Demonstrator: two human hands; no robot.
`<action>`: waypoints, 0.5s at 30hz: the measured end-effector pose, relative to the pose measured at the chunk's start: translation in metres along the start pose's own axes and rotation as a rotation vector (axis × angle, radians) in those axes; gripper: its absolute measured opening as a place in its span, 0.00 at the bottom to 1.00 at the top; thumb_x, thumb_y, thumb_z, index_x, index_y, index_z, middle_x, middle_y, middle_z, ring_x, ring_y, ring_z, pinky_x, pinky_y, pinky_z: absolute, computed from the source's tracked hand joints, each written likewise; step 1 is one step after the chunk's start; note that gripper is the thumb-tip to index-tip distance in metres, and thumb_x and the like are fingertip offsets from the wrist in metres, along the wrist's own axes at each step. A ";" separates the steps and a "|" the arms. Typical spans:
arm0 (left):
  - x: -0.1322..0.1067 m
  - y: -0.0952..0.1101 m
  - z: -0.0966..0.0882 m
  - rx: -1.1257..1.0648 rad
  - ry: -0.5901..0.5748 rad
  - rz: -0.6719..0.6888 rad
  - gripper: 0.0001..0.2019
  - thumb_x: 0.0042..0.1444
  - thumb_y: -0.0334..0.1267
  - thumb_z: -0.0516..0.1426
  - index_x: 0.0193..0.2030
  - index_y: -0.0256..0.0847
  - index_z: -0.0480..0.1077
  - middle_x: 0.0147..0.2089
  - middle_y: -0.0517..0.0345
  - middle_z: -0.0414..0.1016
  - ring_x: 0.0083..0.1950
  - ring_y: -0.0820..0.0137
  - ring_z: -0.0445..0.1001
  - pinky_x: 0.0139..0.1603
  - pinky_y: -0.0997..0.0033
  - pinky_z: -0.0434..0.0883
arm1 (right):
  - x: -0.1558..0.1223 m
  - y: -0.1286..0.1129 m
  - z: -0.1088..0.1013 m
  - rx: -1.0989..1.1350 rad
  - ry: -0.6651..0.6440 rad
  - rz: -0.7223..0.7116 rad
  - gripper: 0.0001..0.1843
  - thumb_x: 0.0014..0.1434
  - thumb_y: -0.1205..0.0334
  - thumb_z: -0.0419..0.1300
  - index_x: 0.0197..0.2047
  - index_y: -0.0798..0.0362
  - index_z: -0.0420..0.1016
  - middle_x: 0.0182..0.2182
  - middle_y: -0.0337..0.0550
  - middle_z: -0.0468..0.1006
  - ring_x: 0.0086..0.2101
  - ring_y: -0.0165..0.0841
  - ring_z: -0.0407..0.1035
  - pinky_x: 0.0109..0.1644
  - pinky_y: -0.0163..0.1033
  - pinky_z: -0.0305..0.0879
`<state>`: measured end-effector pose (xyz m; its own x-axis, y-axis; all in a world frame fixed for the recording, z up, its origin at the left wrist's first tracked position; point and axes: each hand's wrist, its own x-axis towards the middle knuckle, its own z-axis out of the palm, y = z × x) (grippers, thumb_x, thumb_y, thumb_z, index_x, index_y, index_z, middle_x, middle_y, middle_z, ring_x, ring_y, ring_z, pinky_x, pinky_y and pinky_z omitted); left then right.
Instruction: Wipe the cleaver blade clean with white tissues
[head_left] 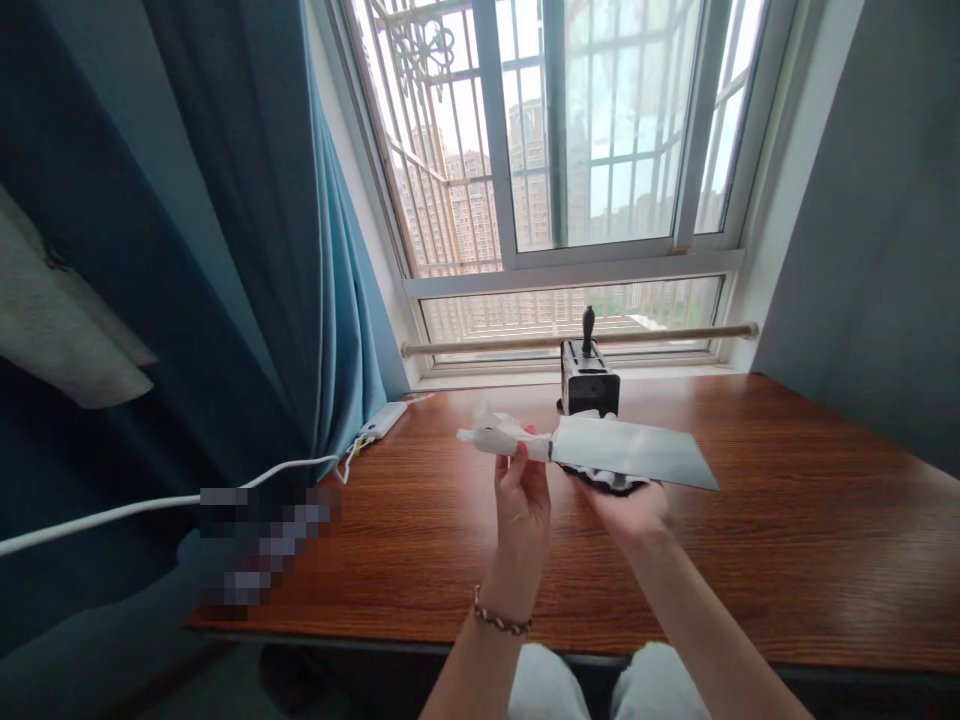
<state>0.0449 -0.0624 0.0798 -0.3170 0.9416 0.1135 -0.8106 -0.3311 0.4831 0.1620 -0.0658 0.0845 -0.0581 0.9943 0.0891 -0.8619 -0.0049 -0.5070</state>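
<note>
Cleaver (634,448), one, raised over the counter (787,550), blade towards 3 o'clock; my left hand (523,488), closed on its handle through white wrap (491,438); my right hand (634,515), under the blade, bearing a black-and-white cloth (607,484), finger curl hidden; stage, as I judge, partway: handle covered, blade's visible face bare; knife block (592,392), 12 o'clock, black handle (588,328) upright in it, foot partly masked by my cloth; power strip (384,422), white cable (277,474), 9 to 10 o'clock, well apart; blurred patch, 8 o'clock, untellable
</note>
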 end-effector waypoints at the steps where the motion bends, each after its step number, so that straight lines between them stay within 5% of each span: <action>1: -0.008 -0.008 -0.008 0.009 -0.011 -0.040 0.19 0.47 0.27 0.56 0.47 0.45 0.64 0.46 0.58 0.70 0.49 0.71 0.68 0.54 0.71 0.66 | -0.004 -0.002 -0.004 -0.010 0.040 -0.011 0.25 0.58 0.54 0.36 0.46 0.46 0.71 0.43 0.45 0.75 0.45 0.40 0.66 0.49 0.59 0.57; 5: -0.026 -0.012 -0.024 0.051 -0.088 -0.222 0.22 0.45 0.28 0.58 0.48 0.47 0.64 0.47 0.58 0.69 0.53 0.66 0.66 0.56 0.60 0.63 | -0.013 -0.016 -0.024 0.041 0.190 -0.046 0.25 0.58 0.56 0.35 0.43 0.46 0.73 0.42 0.45 0.75 0.47 0.40 0.65 0.47 0.58 0.59; 8: -0.026 0.003 -0.031 0.010 -0.210 -0.472 0.19 0.50 0.47 0.55 0.48 0.44 0.64 0.49 0.51 0.68 0.55 0.58 0.63 0.54 0.49 0.61 | -0.013 -0.026 -0.038 0.066 0.235 -0.056 0.26 0.59 0.56 0.35 0.43 0.45 0.73 0.41 0.45 0.76 0.46 0.40 0.66 0.47 0.59 0.58; 10: -0.021 0.013 -0.037 -0.039 -0.312 -0.615 0.30 0.46 0.62 0.50 0.48 0.40 0.65 0.50 0.44 0.67 0.55 0.50 0.62 0.52 0.44 0.60 | -0.011 -0.030 -0.044 0.061 0.260 -0.041 0.26 0.59 0.58 0.34 0.43 0.45 0.72 0.41 0.44 0.76 0.45 0.39 0.67 0.47 0.59 0.58; 12: -0.014 0.017 -0.046 -0.040 -0.389 -0.724 0.39 0.40 0.69 0.47 0.47 0.36 0.65 0.51 0.40 0.66 0.55 0.45 0.61 0.51 0.44 0.60 | -0.008 -0.033 -0.049 0.061 0.301 -0.007 0.27 0.58 0.62 0.33 0.44 0.46 0.72 0.41 0.45 0.76 0.44 0.38 0.67 0.48 0.59 0.58; 15: -0.003 0.012 -0.060 0.051 -0.379 -0.852 0.33 0.43 0.65 0.50 0.43 0.35 0.68 0.50 0.42 0.67 0.51 0.50 0.66 0.48 0.55 0.65 | -0.006 -0.034 -0.054 0.042 0.355 0.069 0.27 0.58 0.65 0.33 0.44 0.47 0.71 0.41 0.46 0.76 0.43 0.38 0.68 0.47 0.58 0.58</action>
<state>0.0064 -0.0734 0.0335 0.5635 0.8258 -0.0248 -0.6706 0.4747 0.5700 0.2190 -0.0657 0.0549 0.0553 0.9663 -0.2512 -0.8825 -0.0705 -0.4651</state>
